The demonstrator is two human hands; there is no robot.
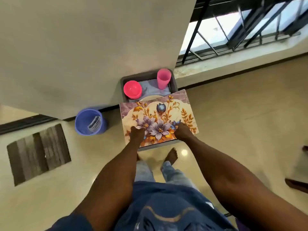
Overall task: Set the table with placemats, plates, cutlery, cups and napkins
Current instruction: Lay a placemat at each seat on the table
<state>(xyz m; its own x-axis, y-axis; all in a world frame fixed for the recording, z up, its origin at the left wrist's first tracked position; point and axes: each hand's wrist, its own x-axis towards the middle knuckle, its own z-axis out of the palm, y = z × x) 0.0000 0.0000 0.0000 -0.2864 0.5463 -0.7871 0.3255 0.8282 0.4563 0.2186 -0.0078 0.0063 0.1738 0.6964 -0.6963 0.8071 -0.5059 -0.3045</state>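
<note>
Looking straight down here: both hands are on a floral placemat (159, 120) that lies across the near part of a grey bin (173, 80) sitting on the floor. The left hand (137, 134) grips the mat's near edge on the left side, thumb on top over the purple flowers, and the right hand (182, 132) does the same on the right side; the rest of the fingers go under the mat, so I can't tell if they're spread or together. The mat is tilted a bit, its far right corner sticking out past the bin's wall. In the far end of the bin there's a pink bowl (132, 89), a taller pink cup (163, 78) standing upright, and some pale folded cloth (150, 88) under them. A plate rim (150, 98) peeks out just beyond the mat's far edge. Left of the bin on the floor sits a blue bucket (90, 121), and further left a striped doormat (38, 153).
</note>
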